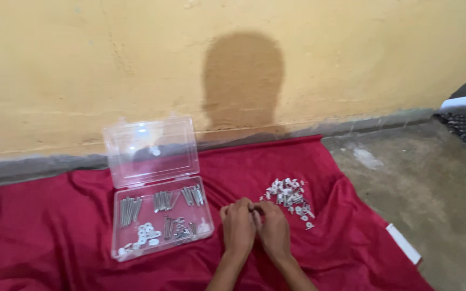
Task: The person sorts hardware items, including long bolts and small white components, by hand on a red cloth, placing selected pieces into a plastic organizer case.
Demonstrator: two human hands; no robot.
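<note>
Left hand (238, 226): fingers curled together against my right, grip closed — on what, I can't tell.
Right hand (274, 229): the same, fingertips meeting the left.
Loose fasteners (291, 198): piled on the red cloth (44, 226) just right of my hands — probably light, hard, slippery; pinch each by its sides.
Clear case (160, 215): open, to my left.

A red cloth (55, 231) lies spread on the floor, with a yellow plaster wall (82, 59) behind it. On the cloth to my left sits a clear plastic compartment box (160, 218), its lid (151, 151) standing open behind it towards the wall. Metal bolts and washers (157, 215) lie in its compartments. My left hand (238, 226) and right hand (273, 229) rest together on the cloth, just right of the box. A pile of small metal nuts and washers (291, 200) lies on the cloth just beyond my right hand. Bare concrete floor (432, 183) lies to the right of the cloth.
</note>
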